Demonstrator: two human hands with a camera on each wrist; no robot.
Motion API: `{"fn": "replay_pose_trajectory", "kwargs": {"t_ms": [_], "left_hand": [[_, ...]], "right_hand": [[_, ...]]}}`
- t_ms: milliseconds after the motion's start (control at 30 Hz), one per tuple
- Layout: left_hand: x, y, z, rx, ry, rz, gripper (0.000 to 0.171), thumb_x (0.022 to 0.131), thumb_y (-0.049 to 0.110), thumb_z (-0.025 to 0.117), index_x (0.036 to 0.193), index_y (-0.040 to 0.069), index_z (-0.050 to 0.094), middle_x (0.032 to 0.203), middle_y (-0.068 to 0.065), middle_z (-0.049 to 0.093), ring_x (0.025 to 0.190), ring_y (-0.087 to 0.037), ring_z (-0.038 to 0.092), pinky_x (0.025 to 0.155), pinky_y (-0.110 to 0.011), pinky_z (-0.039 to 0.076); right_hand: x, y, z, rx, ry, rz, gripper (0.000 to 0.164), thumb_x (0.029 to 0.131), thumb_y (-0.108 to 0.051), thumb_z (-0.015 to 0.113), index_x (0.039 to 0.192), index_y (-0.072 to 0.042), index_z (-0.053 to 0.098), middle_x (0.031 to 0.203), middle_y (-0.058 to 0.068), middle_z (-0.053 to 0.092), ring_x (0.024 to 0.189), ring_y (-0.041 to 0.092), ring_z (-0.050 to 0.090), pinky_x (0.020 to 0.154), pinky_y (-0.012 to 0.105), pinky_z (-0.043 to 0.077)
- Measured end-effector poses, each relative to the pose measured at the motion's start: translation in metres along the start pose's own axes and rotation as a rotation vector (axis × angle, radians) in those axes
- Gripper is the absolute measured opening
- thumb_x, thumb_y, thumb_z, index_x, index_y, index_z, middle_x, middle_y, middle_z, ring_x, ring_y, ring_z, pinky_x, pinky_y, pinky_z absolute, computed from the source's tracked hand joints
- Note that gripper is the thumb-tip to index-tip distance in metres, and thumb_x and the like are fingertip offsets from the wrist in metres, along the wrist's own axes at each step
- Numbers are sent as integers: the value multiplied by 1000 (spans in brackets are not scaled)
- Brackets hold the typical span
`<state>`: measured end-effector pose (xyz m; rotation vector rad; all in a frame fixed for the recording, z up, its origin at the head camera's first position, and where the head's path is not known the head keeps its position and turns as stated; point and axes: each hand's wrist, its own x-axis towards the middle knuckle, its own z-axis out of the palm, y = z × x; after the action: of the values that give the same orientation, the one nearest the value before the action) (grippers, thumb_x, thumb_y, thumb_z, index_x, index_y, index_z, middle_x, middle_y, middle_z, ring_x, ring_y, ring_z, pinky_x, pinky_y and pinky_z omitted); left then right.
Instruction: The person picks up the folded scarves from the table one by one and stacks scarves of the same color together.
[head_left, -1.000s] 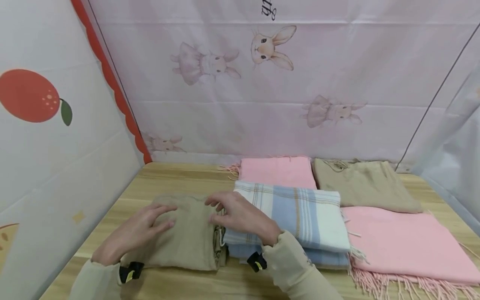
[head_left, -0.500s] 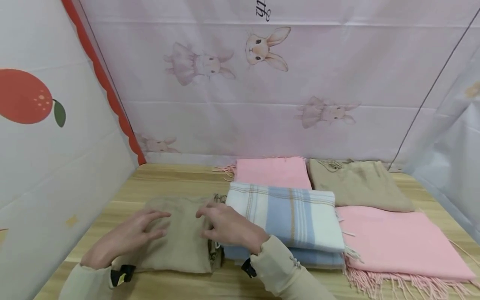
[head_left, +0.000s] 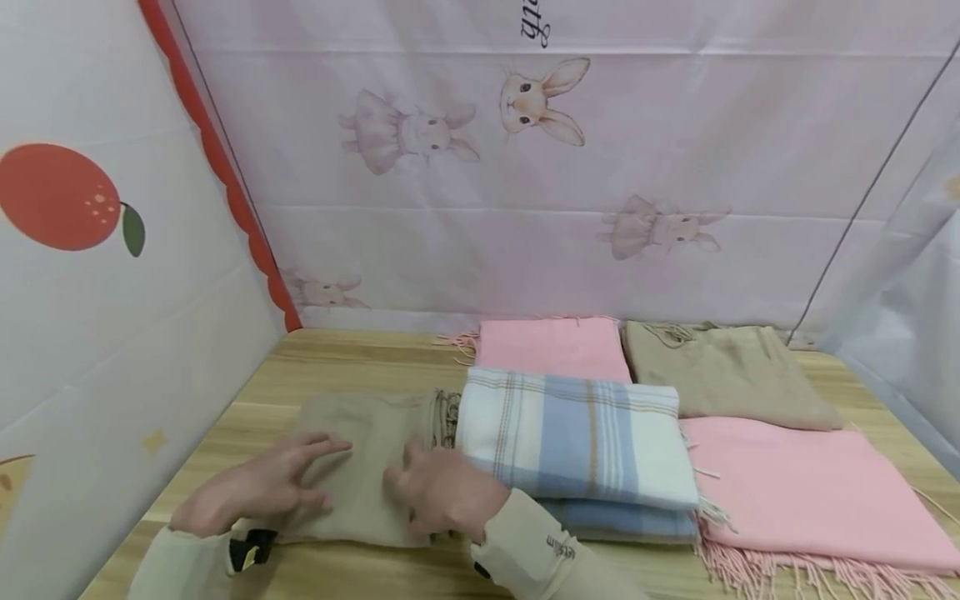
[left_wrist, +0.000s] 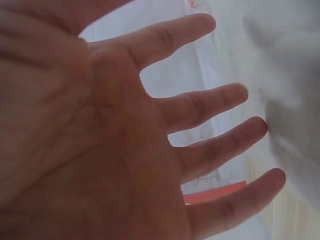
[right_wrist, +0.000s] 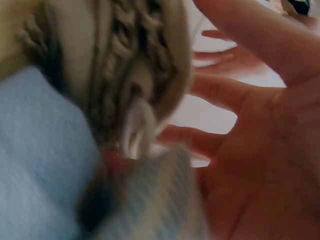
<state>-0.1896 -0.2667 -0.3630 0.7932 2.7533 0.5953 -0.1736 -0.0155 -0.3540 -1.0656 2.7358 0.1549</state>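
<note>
A khaki scarf (head_left: 367, 425) lies folded in a thick pad on the left of the wooden table, its knotted fringe at the right side. My left hand (head_left: 258, 483) rests over its left part, fingers straight and spread. In the left wrist view, the left hand (left_wrist: 125, 135) shows its palm, with fingertips right at the cloth. My right hand (head_left: 450, 492), slightly blurred, is at the scarf's near right corner. The right wrist view shows the right hand (right_wrist: 255, 145) with extended fingers partly hidden behind the layered scarf edge (right_wrist: 172, 65) and a plaid edge (right_wrist: 160, 195).
Right beside the khaki scarf sits a folded blue-and-white plaid scarf (head_left: 562, 433) on a blue folded layer (head_left: 637, 523). Behind are a folded pink scarf (head_left: 551, 346) and another khaki one (head_left: 720, 371). A fringed pink scarf (head_left: 810, 492) lies at the right.
My right hand has moved down along the khaki scarf's right side to its near corner, uncovering the fringe farther back. The left hand has barely shifted, and the scarves lie as before.
</note>
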Motion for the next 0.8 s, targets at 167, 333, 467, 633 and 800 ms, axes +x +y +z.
{"fn": "replay_pose_trajectory", "kwargs": {"t_ms": [167, 333, 467, 633, 800], "left_hand": [[1, 0, 0, -59, -48, -49, 76, 79, 16, 87, 144, 0, 51, 147, -46, 28, 132, -67, 28, 95, -76, 35], [3, 0, 1, -73, -89, -88, 77, 76, 13, 88, 145, 3, 53, 150, -44, 26, 134, -67, 25, 96, -77, 33], [7, 0, 2, -40, -103, -102, 76, 75, 8, 88, 143, 4, 55, 150, -43, 27, 134, -66, 26, 98, -76, 33], [10, 0, 4, -23, -103, -136, 77, 71, -1, 86, 142, 4, 56, 150, -42, 28, 135, -65, 25, 99, -76, 32], [10, -4, 8, 8, -75, -132, 76, 69, -5, 84, 140, 3, 57, 149, -42, 29, 135, -64, 25, 98, -74, 35]], "right_hand": [[6, -2, 9, -62, 12, -41, 42, 84, -44, 83, 120, -28, 68, 106, -4, 59, 91, 8, 57, 77, 22, 50], [13, -2, 14, -122, 72, -51, 37, 81, -39, 86, 114, -29, 72, 102, -5, 62, 87, 10, 58, 75, 24, 52], [18, -5, 18, -187, 133, -51, 31, 75, -33, 90, 101, -28, 74, 94, -4, 62, 78, 12, 58, 69, 26, 53], [24, -8, 18, -201, 141, -48, 30, 78, -27, 88, 104, -28, 74, 96, -3, 63, 78, 12, 58, 66, 27, 54], [30, -10, 19, -170, 144, -39, 28, 84, -27, 83, 110, -29, 74, 100, -2, 63, 82, 14, 58, 63, 27, 53]]}}
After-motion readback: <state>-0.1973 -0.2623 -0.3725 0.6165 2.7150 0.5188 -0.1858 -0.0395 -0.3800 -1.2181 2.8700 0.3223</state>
